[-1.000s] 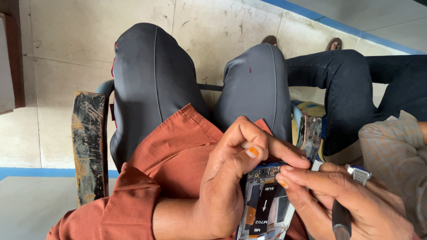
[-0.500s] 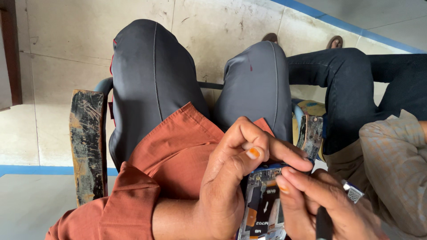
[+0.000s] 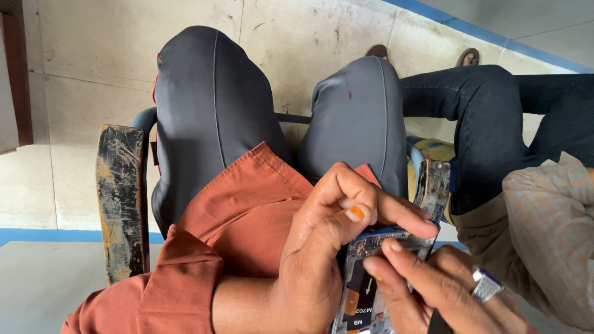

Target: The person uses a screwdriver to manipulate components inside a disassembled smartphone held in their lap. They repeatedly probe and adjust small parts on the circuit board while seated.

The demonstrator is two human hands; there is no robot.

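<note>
Low in the head view, my left hand (image 3: 322,247) grips an opened smartphone (image 3: 365,291) with its back cover off, so the circuit board and black battery show. Its thumb, with an orange-painted nail, rests on the phone's left edge, and the fingers curl over the top. My right hand (image 3: 445,291), wearing a silver ring with a blue stone, presses its fingertips on the phone's inner parts. A dark tool handle shows just under that hand at the bottom edge; its tip is hidden.
My knees in grey trousers (image 3: 210,124) and an orange shirt hem fill the middle. Worn wooden chair armrests stand at left (image 3: 120,198) and right (image 3: 433,182). Another person in dark jeans (image 3: 495,117) and a checked shirt sits close at right. The floor is tiled concrete.
My right hand has shifted lower and further over the phone's open back. The dark tool it held upright has slipped mostly out of view. My left hand has kept its grip.
</note>
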